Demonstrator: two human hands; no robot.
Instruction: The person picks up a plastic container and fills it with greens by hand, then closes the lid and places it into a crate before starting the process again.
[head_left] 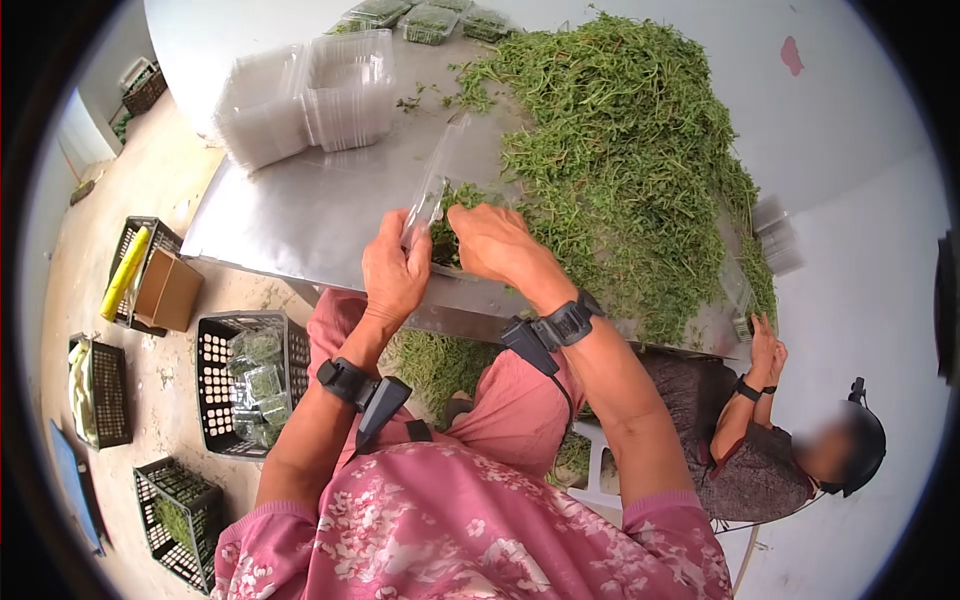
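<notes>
Pink-sleeved arms reach the steel table (290, 220) edge: left hand (393, 270) pinches the raised lid of a clear clamshell (440, 180); right hand (495, 245), fingers curled, grips herb sprigs (446, 243) inside it. Beyond, herb pile (620, 150); farthest, empty clamshells (310, 95).

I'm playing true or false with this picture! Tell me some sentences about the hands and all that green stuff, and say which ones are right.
1. The left hand grips a clear plastic clamshell box. True.
2. The big heap of green cut herbs lies on the floor. False: it lies on the grey metal table.
3. The right hand holds a knife. False: it rests on herbs at the box, with no tool.
4. A stack of empty clear plastic boxes sits on the table, left of the heap. True.
5. The black plastic crate on the floor holds filled boxes of greens. True.
</notes>
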